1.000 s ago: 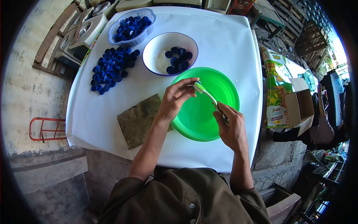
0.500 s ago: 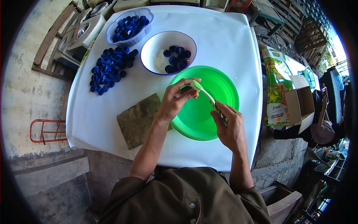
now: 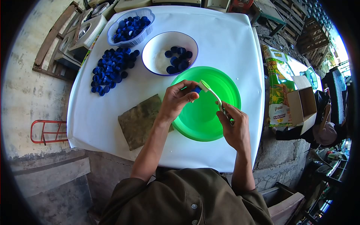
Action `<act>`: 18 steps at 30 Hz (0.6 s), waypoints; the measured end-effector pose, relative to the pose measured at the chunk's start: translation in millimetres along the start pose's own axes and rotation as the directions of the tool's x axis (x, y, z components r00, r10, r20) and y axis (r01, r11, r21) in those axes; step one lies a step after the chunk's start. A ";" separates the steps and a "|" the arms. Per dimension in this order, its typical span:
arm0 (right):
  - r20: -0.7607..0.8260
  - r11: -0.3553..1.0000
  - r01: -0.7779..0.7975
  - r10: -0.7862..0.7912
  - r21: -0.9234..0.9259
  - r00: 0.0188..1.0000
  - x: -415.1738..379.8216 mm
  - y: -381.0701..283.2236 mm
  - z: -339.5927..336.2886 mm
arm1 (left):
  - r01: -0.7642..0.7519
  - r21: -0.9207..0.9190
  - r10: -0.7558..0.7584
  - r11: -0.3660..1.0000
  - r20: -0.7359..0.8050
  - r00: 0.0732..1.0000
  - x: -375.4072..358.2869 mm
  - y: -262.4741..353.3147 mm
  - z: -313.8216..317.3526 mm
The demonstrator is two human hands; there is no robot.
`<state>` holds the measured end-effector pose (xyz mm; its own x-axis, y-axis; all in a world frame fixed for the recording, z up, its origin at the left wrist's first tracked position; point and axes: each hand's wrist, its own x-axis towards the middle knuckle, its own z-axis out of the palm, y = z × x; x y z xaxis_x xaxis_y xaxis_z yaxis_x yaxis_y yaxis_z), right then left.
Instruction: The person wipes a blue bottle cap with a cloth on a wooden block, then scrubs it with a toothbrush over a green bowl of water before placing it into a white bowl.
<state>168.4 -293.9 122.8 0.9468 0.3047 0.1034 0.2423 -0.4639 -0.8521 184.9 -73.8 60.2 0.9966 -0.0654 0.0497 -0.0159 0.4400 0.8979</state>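
Over the green basin [image 3: 225, 123], my left hand [image 3: 177, 100] is closed on a blue bottle cap [image 3: 197, 89], pinched between thumb and fingers. My right hand [image 3: 234, 125] grips a toothbrush [image 3: 214, 94] by its handle, and the green-and-white bristle head is right at the cap. Behind the basin stands a white bowl [image 3: 152, 56] with a blue rim, holding several blue caps [image 3: 179, 60] and something whitish at its bottom. A heap of blue caps [image 3: 108, 71] lies on the table to the left. More caps fill a translucent plastic basket [image 3: 140, 38] at the back left.
A worn brown slab [image 3: 138, 122] lies on the white-covered table [image 3: 225, 33], left of the basin and partly behind my left forearm. Off the right edge are a cardboard box [image 3: 302, 105], a colourful printed sack [image 3: 279, 90] and another person [image 3: 324, 131]. A red metal frame [image 3: 48, 131] stands at left.
The brush head has shifted slightly right, away from the left fingertips, and turned its bristles toward the cap. My right hand has drawn back a little to the right. The blue cap shows more clearly.
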 end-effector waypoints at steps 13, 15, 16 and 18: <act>-0.017 0.998 0.055 -0.054 0.029 0.998 -3.0 -6.8 6.9 | -0.012 -0.017 0.012 1.000 -0.030 0.999 1.9 0.0 1.6; 0.015 0.998 0.062 -0.063 0.032 0.998 -4.9 -5.6 7.5 | -0.059 -0.058 0.059 0.997 -0.015 0.998 1.9 -1.5 -2.7; 0.019 0.999 0.037 -0.038 0.033 0.999 -6.0 -1.0 7.4 | -0.046 -0.048 0.046 0.998 -0.016 0.999 1.4 -1.8 -4.2; 0.048 0.998 -0.050 0.049 0.032 0.998 -4.3 -2.0 5.0 | -0.020 -0.032 0.019 0.999 -0.020 1.000 -0.2 -3.0 -5.4</act>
<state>162.8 -290.1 121.5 0.9463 0.3212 0.0369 0.1873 -0.4515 -0.8724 185.1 -70.2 55.1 0.9976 -0.0386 0.0578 -0.0329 0.4698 0.8822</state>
